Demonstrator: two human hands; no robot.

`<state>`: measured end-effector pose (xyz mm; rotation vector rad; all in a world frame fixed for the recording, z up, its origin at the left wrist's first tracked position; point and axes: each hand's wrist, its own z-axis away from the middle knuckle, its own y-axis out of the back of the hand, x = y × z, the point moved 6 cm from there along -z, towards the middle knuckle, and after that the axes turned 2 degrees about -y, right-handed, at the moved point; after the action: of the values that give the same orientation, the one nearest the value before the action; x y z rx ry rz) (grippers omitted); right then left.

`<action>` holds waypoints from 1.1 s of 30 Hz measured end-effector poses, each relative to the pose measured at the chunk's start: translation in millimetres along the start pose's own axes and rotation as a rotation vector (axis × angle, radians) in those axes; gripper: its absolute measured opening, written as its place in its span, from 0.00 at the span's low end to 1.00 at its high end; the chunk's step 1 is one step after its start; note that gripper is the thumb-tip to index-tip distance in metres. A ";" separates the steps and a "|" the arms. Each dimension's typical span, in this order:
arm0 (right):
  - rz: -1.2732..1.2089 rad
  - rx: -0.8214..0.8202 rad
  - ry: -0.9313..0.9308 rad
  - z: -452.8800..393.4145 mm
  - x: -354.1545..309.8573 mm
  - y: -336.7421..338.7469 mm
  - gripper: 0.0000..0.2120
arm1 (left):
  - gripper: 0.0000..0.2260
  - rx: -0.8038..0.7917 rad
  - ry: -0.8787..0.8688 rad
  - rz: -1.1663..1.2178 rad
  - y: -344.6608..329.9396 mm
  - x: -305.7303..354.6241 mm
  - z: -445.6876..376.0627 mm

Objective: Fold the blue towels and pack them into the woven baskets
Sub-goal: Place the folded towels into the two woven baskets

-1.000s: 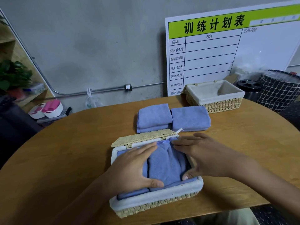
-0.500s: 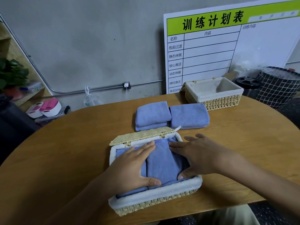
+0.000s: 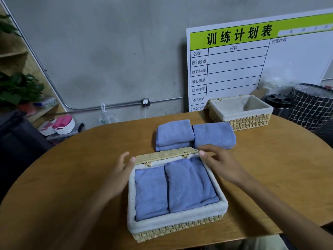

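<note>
Blue folded towels (image 3: 194, 135) lie on the desk (image 3: 72, 168) behind my basket (image 3: 176, 219); my left hand (image 3: 119, 175) and right hand (image 3: 219, 162) touch its lid (image 3: 165, 156), fingers loose, gripping nothing.

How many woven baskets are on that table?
2. The near basket sits between the person's hands and holds folded blue towels; the far basket, at the table's back right by the whiteboard, shows only its liner.

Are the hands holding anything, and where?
The left hand and right hand touch the far corners of the open woven straw lid; a firm grip cannot be told.
</note>
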<state>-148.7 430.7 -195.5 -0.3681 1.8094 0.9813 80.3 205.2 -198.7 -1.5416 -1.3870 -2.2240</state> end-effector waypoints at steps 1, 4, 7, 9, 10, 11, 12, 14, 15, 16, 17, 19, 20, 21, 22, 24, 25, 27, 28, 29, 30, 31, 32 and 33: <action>-0.057 0.020 -0.010 2.6 2.2 -9.3 0.09 | 0.30 -0.025 0.033 0.074 -9.8 -5.9 3.2; -0.193 0.105 -0.045 7.6 5.6 -26.8 0.12 | 0.35 0.032 0.062 0.242 -18.1 -13.0 10.9; -0.208 0.068 -0.040 4.9 0.1 -45.6 0.17 | 0.26 0.131 0.024 0.268 -0.7 -19.2 10.1; -0.223 0.045 -0.038 -0.2 -7.8 -64.6 0.19 | 0.24 0.164 0.013 0.234 17.1 -28.3 6.8; -0.232 0.040 -0.036 -3.4 -12.2 -74.7 0.19 | 0.24 0.182 0.020 0.220 26.7 -32.9 5.5; -0.241 0.035 -0.032 -6.7 -16.7 -84.9 0.18 | 0.23 0.205 0.027 0.206 36.1 -38.0 4.5; -0.249 0.029 -0.024 -10.1 -20.6 -94.3 0.18 | 0.23 0.227 0.033 0.197 44.4 -42.7 4.1; -0.262 0.009 -0.021 -15.5 -26.7 -109.8 0.17 | 0.23 0.252 0.046 0.191 57.1 -52.9 4.3; -0.267 -0.001 -0.023 -18.6 -28.2 -115.9 0.17 | 0.22 0.257 0.055 0.190 61.2 -57.1 4.7; -0.267 -0.008 -0.022 -21.2 -29.5 -121.4 0.17 | 0.22 0.261 0.066 0.182 64.7 -61.4 5.4; -0.262 -0.012 -0.019 -24.1 -30.5 -126.5 0.18 | 0.22 0.264 0.075 0.171 68.1 -66.4 5.7; -0.255 -0.021 -0.015 -31.3 -32.2 -137.0 0.18 | 0.22 0.287 0.092 0.159 76.8 -74.9 4.6; -0.258 -0.026 -0.018 -35.5 -33.3 -142.1 0.18 | 0.22 0.306 0.102 0.160 82.1 -78.5 2.6; -0.261 -0.030 -0.025 -40.3 -34.4 -147.0 0.19 | 0.22 0.324 0.115 0.163 87.2 -81.3 -0.2; -0.255 -0.029 -0.031 -45.7 -36.5 -151.1 0.19 | 0.22 0.341 0.129 0.164 92.5 -83.5 -4.2; -0.234 -0.033 -0.038 -60.6 -42.2 -158.9 0.20 | 0.21 0.381 0.164 0.169 103.6 -87.0 -13.5; -0.226 -0.039 -0.040 -69.9 -44.8 -163.5 0.21 | 0.21 0.401 0.177 0.173 109.1 -88.5 -17.9; -0.207 -0.049 -0.046 -88.0 -50.3 -170.8 0.22 | 0.21 0.430 0.181 0.184 117.8 -88.9 -24.6; -0.198 -0.044 -0.056 -95.3 -51.7 -172.3 0.22 | 0.21 0.438 0.175 0.190 120.0 -87.8 -26.3; -0.197 -0.034 -0.062 -101.0 -51.9 -172.9 0.23 | 0.22 0.445 0.167 0.197 121.6 -86.7 -25.8; -0.206 -0.022 -0.063 -102.9 -51.7 -172.5 0.22 | 0.22 0.449 0.160 0.212 121.9 -85.8 -23.3; -0.220 -0.006 -0.060 -100.7 -50.0 -172.0 0.22 | 0.22 0.450 0.152 0.233 120.5 -85.8 -18.0; -0.237 0.012 -0.054 -95.1 -47.3 -171.8 0.20 | 0.22 0.444 0.134 0.254 117.8 -86.0 -11.9; -0.260 0.025 -0.055 -88.7 -41.8 -172.9 0.19 | 0.22 0.427 0.109 0.271 113.2 -86.1 -5.3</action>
<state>-75.7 247.9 -222.8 -0.5408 1.6733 0.7785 178.7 102.5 -197.2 -1.3436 -1.4065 -1.6917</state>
